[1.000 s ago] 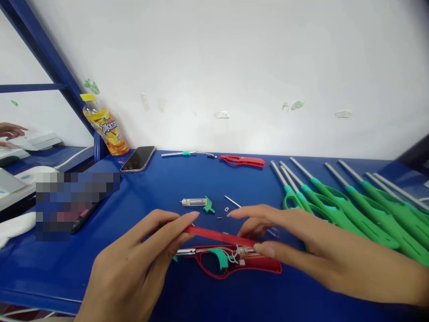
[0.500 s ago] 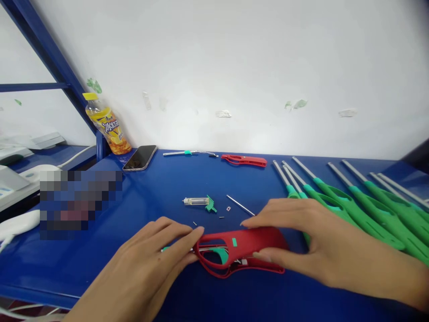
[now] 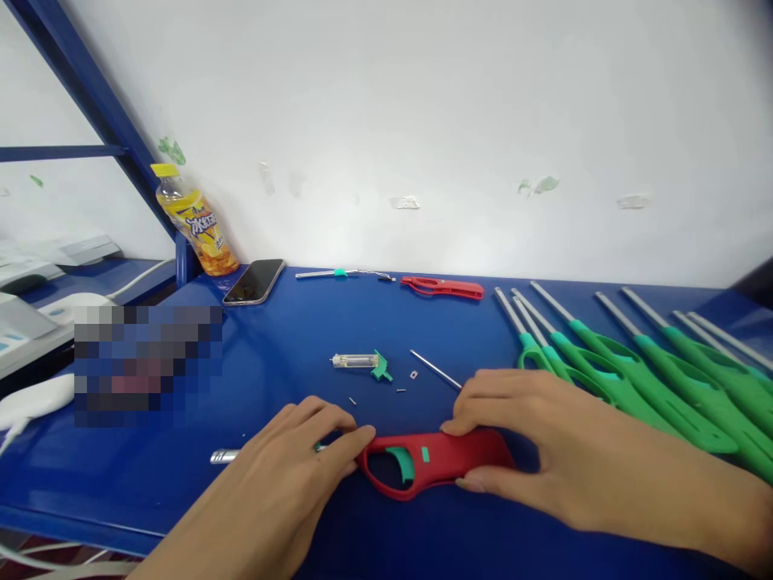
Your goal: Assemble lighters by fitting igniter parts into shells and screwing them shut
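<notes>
A red gas lighter point(image 3: 438, 455) with a teal trigger lies on its side at the front of the table, its two handle halves together. My left hand point(image 3: 295, 467) pinches its neck end, and the lighter's metal tube point(image 3: 223, 457) pokes out past that hand. Around the handle's wide end, my right hand point(image 3: 531, 451) is closed with thumb in front and fingers behind. Beyond the hands lie a clear fuel tank with a green valve piece point(image 3: 356, 362), a thin metal rod point(image 3: 435, 369), a small square plate point(image 3: 414, 374) and small screws point(image 3: 401, 391).
Several green lighters point(image 3: 652, 370) lie in a row at the right. Against the wall are a loose red handle half point(image 3: 444, 287) and a metal tube with wires point(image 3: 320, 275). A phone point(image 3: 254, 282) and a drink bottle point(image 3: 196, 221) are back left, near a blurred patch.
The two red handle halves, gaping half a second ago, now sit closed together. The lighter and my right hand are slightly nearer me, and the metal tube shows left of my left hand.
</notes>
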Motion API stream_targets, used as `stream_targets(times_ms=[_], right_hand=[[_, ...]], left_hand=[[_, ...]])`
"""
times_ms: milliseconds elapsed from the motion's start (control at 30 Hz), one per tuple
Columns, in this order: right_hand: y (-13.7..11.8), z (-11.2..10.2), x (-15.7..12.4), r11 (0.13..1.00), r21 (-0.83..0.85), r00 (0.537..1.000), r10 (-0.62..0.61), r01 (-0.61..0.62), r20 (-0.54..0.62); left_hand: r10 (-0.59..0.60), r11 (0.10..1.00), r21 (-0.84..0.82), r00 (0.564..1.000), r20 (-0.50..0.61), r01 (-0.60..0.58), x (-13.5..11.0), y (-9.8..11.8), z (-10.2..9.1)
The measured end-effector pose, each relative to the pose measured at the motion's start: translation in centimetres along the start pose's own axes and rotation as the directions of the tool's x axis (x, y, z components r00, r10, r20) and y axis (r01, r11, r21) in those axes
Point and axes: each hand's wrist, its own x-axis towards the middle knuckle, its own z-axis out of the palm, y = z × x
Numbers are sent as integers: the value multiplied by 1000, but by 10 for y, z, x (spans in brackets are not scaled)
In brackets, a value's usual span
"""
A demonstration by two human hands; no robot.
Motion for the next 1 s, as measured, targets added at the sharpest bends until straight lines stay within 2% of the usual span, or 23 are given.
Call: stream_targets(times_ms=[267,500,767,1000], right_hand=[[1,2,-2,999,-14,997,41,-40,62],[-1,1,0,998,-11,996,58,-57,70],[-3,3,-2,999,-52,999,10,-7,52],[-4,3,-1,998,-58,998,-1,4,58]], left_hand=[[-38,999,40,998,55,36,-7,-3,6],[-92,995,-40,991,99,96,-3,0,3],[-128,985,-99,985,112,139,6,7,-4],[-135,984,-111,988,79,143,2,4,0]])
